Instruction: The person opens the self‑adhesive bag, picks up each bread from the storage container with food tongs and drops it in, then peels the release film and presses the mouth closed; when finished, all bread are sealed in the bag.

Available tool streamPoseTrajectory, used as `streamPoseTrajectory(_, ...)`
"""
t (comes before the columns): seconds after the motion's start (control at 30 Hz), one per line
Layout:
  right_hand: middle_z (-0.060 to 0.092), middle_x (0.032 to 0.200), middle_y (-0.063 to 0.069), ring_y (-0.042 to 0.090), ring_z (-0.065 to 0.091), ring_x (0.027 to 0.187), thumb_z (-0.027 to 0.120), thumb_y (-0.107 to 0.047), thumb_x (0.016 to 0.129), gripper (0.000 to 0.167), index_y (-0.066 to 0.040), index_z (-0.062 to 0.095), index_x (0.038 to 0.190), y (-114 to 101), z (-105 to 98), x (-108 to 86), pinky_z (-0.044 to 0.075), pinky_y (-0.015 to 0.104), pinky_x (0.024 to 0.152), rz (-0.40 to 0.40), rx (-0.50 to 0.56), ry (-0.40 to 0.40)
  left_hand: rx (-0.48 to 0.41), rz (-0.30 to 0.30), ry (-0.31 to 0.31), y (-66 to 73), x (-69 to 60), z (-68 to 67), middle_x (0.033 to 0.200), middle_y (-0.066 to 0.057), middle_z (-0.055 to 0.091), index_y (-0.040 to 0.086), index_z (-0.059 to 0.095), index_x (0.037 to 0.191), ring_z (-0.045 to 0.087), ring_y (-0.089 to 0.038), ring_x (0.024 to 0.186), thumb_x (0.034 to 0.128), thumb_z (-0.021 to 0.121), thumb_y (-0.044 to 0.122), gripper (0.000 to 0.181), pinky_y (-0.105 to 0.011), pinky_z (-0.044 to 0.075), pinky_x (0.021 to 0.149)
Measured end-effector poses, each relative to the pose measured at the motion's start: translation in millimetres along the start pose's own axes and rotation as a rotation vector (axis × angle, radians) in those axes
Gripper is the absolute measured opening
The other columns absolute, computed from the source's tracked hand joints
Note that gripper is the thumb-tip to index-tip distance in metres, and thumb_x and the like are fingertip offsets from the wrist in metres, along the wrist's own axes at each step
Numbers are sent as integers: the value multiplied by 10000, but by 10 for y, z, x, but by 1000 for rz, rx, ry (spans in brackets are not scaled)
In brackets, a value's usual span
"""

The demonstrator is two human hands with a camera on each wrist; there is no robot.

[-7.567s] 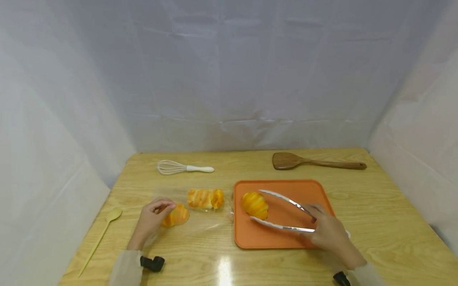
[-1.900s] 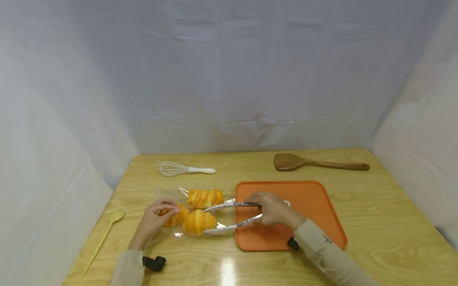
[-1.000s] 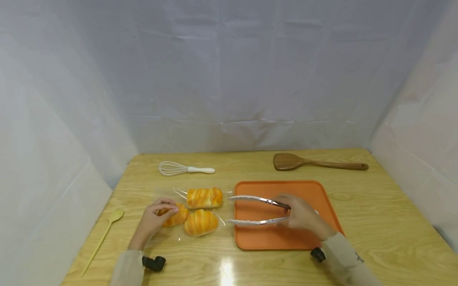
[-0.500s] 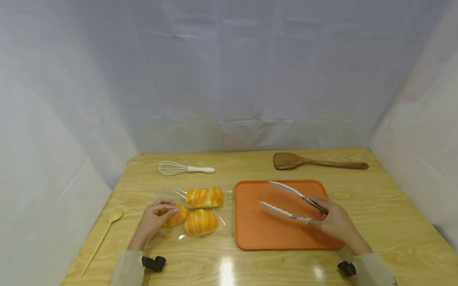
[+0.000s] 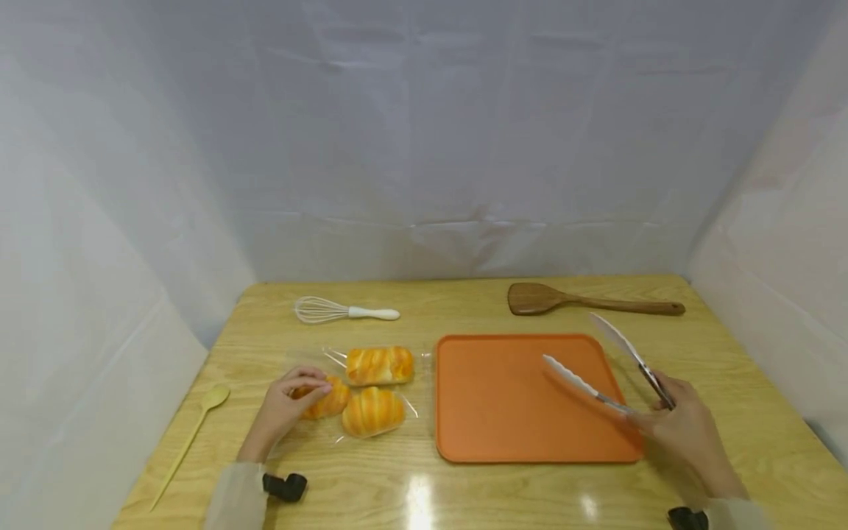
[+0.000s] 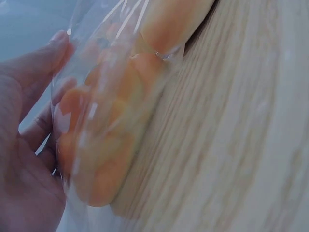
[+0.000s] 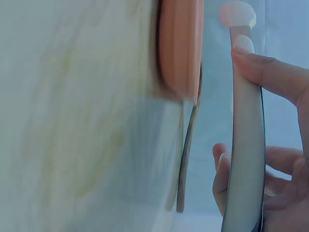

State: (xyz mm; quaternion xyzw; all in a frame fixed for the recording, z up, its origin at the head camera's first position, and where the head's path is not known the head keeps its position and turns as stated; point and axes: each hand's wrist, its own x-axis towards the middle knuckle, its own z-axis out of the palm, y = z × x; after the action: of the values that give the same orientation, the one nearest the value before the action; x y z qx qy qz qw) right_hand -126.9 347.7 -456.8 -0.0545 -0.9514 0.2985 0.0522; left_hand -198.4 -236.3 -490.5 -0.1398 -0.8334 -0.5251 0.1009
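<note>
Three breads (image 5: 374,412) lie bagged; one hand (image 5: 685,428) holds tongs (image 5: 578,380).

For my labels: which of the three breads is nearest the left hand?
The leftmost bread roll, partly hidden by the left hand; the oblong loaf and the front roll lie farther right.

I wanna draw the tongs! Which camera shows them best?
The head view: both arms of the tongs show, spread apart. The right wrist view shows just part, up close; the left wrist view shows none.
</note>
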Motion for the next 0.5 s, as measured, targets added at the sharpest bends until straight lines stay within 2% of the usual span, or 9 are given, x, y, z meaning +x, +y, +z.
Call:
streamPoseTrajectory(0.13,445,1224,353,390,594,946,842,-381,752,992,137,338,1432,83,-48,-28,482,329,678,25,23,41,-2,2,1,-12,0,-5,1012,-155,654,9,763,894,526,79,964,850,733,44,63,-50,423,862)
streamPoseTrajectory(0.27,427,1222,414,444,546,974,825,-380,774,984,165,324,1423,158,-80,-54,501,480,719,49,40,77,-10,10,1,-20,5,-7,1008,-168,652,-2,759,893,528,74,963,852,729,37,64,-51,423,864)
streamPoseTrajectory(0.37,411,1237,462,544,463,1052,805,-400,792,981,182,317,1412,227,-108,-66,433,651,808,85,30,101,-7,6,0,-18,3,-4,1014,-172,652,0,760,897,527,75,964,853,729,41,68,-48,415,868)
streamPoseTrajectory(0.5,418,1244,496,615,410,1104,797,-430,787,966,188,356,1383,338,-139,-85,373,707,880,153,4,147,-5,-7,0,-6,-6,2,1023,-164,656,12,764,901,526,74,963,855,731,53,70,-46,407,872)
